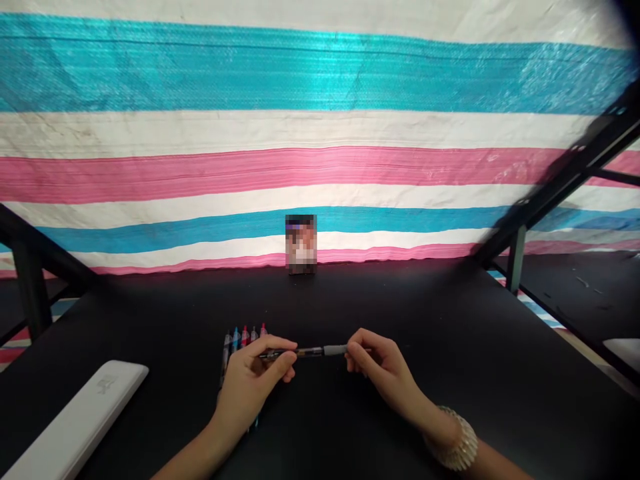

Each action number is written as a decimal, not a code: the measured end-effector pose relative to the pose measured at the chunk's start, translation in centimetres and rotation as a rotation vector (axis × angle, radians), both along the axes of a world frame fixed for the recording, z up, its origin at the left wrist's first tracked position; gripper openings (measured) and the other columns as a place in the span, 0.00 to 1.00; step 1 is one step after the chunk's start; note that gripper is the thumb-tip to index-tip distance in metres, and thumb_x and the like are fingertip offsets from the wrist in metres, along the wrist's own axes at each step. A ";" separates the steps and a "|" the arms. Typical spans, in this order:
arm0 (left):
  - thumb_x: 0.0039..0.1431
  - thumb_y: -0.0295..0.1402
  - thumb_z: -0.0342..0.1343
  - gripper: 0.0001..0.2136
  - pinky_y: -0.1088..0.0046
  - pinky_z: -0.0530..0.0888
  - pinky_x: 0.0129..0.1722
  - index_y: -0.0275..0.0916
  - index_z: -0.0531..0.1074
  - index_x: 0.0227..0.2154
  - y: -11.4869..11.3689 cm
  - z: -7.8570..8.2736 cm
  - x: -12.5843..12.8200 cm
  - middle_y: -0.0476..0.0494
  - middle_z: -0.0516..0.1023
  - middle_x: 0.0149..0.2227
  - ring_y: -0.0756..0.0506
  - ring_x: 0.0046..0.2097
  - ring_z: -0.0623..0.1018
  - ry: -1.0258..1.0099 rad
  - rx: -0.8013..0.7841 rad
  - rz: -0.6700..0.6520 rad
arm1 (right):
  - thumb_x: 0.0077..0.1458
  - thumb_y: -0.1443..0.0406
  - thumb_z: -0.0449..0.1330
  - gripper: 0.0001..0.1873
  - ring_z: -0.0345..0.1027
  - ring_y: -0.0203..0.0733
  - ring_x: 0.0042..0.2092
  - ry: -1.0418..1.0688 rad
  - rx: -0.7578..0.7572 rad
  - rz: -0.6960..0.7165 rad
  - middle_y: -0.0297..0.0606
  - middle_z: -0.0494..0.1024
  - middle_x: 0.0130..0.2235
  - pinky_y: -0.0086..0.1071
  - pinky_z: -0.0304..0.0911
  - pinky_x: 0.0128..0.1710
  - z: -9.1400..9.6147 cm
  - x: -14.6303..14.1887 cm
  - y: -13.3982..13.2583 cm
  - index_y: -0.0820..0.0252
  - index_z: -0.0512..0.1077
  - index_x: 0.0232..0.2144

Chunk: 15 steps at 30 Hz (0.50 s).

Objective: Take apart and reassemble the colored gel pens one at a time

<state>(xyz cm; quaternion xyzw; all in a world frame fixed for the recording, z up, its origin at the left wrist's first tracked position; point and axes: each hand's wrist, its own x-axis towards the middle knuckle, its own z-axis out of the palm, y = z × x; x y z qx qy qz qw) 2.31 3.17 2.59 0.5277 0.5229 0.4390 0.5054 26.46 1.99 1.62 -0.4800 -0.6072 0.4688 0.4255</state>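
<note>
A slim dark pen (311,352) with a grey grip section is held level between both hands above the black table. My left hand (255,377) is closed on its dark barrel, with thumb and fingertips pinching. At the grey end, my right hand (377,363) pinches it with the fingers curled; the tip is mostly hidden there. Several pens (245,337) with black, blue, red and grey ends lie side by side just behind my left hand, which covers much of them. A beaded bracelet (457,440) circles my right wrist.
A long white box-like object (85,420) lies at the left front of the black table (350,300). A small pixelated picture or box (301,245) stands at the back. Black metal frame bars (560,167) rise on both sides, before a striped sheet (320,73).
</note>
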 end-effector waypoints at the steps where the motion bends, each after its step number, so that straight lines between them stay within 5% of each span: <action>1: 0.52 0.36 0.65 0.07 0.76 0.76 0.27 0.39 0.80 0.31 0.0 0.1 0.0 0.49 0.79 0.20 0.48 0.23 0.78 -0.005 -0.004 0.005 | 0.64 0.52 0.59 0.18 0.65 0.36 0.30 0.001 0.007 -0.013 0.33 0.73 0.28 0.29 0.62 0.31 0.0 0.0 0.0 0.60 0.72 0.29; 15: 0.51 0.36 0.67 0.09 0.74 0.77 0.32 0.38 0.82 0.34 -0.9 -0.1 -0.5 0.46 0.80 0.24 0.46 0.27 0.79 -0.094 -0.050 -0.002 | 0.65 0.49 0.57 0.22 0.62 0.33 0.24 0.113 -0.102 0.043 0.33 0.72 0.24 0.25 0.56 0.21 -0.2 -0.4 -0.1 0.61 0.72 0.30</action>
